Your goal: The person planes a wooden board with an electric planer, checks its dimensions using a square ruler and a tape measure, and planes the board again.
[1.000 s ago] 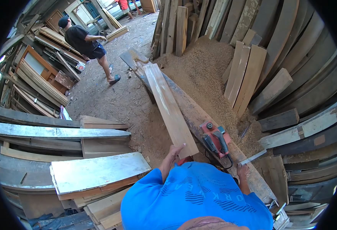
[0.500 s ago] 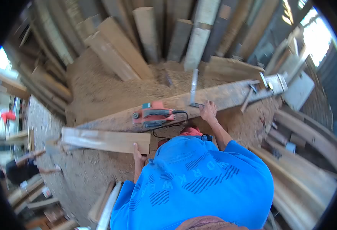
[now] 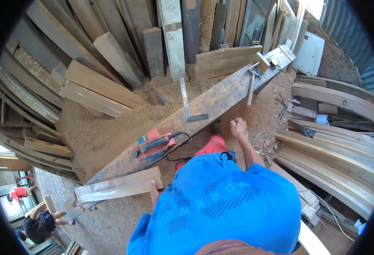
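My left hand [image 3: 154, 193] grips the near end of a pale wooden board [image 3: 119, 186], thumb on top and fingers hidden beneath. This board lies along the near side of a long, worn bench plank [image 3: 221, 97]. My right hand [image 3: 239, 128] hovers off the plank's near edge, its fingers curled and nothing visible in them. A try square [image 3: 185, 102] rests on the plank, apart from that hand. Closer to the board sits a red electric planer [image 3: 155, 143] with a black cord. Toward the far right end lies a hammer [image 3: 251, 88] with a wooden handle.
Sawdust [image 3: 106, 131] covers the ground behind the plank. Upright timbers [image 3: 154, 51] lean along the back. Stacked boards [image 3: 331, 161] lie at right near a coiled cable [image 3: 263, 142]. A tape measure [image 3: 274, 63] is at the plank's far end. Other people [image 3: 40, 225] are at lower left.
My right hand has left the try square and drawn back off the plank, its fingers now curled. My left hand still holds the board. The view has turned.
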A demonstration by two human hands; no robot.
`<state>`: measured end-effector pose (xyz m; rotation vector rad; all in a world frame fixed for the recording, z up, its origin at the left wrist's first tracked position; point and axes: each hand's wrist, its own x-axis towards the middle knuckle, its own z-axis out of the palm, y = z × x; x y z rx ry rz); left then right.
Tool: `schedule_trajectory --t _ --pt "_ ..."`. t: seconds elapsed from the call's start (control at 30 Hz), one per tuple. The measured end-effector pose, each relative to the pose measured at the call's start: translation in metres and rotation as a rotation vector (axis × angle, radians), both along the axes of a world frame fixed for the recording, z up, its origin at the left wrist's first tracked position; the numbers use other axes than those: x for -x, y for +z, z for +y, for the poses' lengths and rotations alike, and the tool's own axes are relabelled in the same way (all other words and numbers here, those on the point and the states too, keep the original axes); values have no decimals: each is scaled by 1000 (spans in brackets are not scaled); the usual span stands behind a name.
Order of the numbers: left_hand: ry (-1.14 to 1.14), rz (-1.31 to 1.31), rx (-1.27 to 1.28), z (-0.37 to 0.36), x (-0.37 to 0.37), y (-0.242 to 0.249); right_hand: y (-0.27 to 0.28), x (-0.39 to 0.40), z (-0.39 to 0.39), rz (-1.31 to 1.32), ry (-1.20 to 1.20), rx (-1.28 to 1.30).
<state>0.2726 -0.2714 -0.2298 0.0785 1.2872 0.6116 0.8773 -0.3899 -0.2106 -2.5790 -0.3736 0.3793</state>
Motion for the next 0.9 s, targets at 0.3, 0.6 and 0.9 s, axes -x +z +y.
schedule_trajectory --t 0.3,0.6,0.9 --pt "-210 274 59 -18 -116 25 1 -248 -23 -52 -227 -68" --pt "-901 594 4 -32 -296 26 24 -497 -14 -125 -234 193" --pt "-1154 716 8 -52 -380 76 -31 -657 -8 -32 25 417"
